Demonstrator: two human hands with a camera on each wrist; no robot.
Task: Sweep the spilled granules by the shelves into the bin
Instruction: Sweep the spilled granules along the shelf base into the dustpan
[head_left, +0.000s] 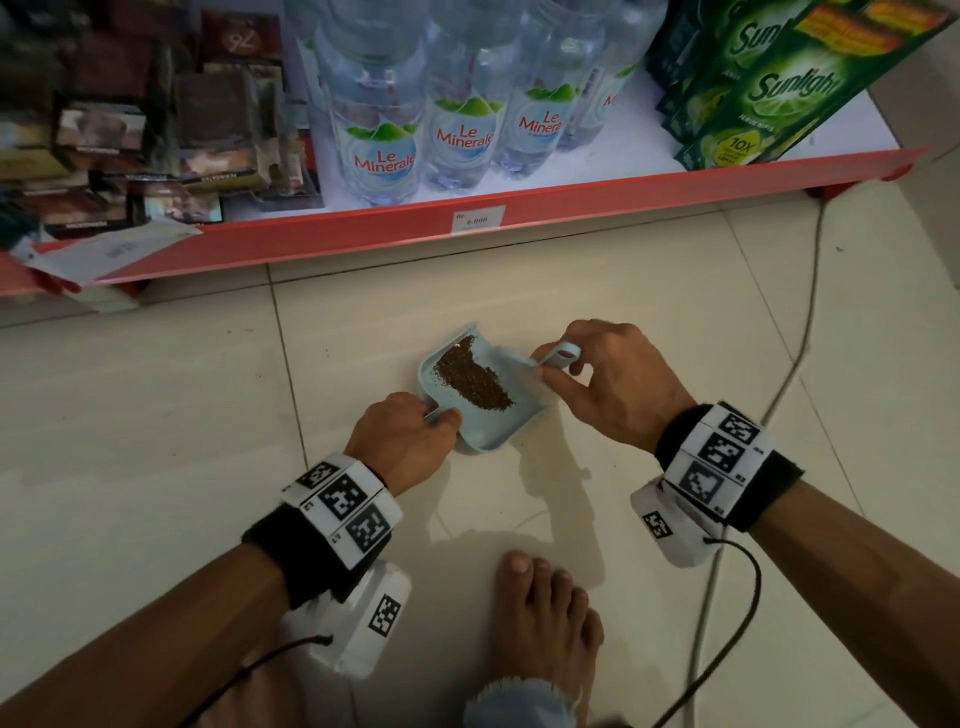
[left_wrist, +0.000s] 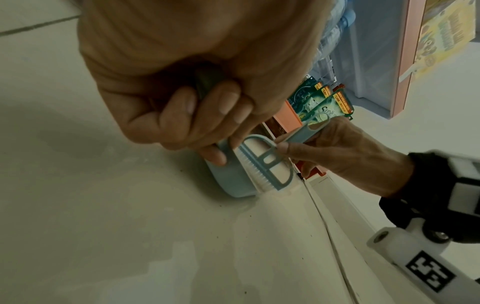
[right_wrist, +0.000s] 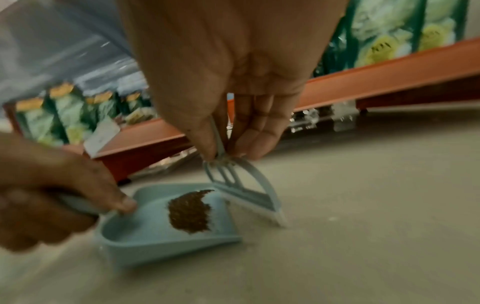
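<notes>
Ahead of both your hands runs the red-edged bottom shelf (head_left: 467, 218), loaded with Le Minerale water bottles (head_left: 382, 140) straight beyond your hands, green Sunlight pouches (head_left: 769, 98) beyond your right hand, and dark packets (head_left: 130, 135) beyond your left. The pale tiled floor (head_left: 156, 415) spreads under and around your hands, and a white cable (head_left: 800, 353) trails across it to the outside of your right hand. Your bare foot (head_left: 550, 618) sits behind your hands, nearer your body. Between your hands, flat on the floor, lies the light blue dustpan (head_left: 483, 426). Your left hand (head_left: 402, 441) has its fingers curled round the dustpan's handle, thumb resting on top where handle meets pan. Your right hand (head_left: 608, 384) pinches the handle of the small light blue brush (right_wrist: 244, 191) between thumb and fingertips, and the brush's white bristles stand at the open lip of the dustpan, on the side nearest your right hand. The brown granules (head_left: 470, 379) lie in a heap inside the dustpan, in a band just beside the bristles and between your two hands. The left wrist view shows a few dark specks (left_wrist: 250, 216) scattered on the floor just beside the dustpan, below your left hand.
</notes>
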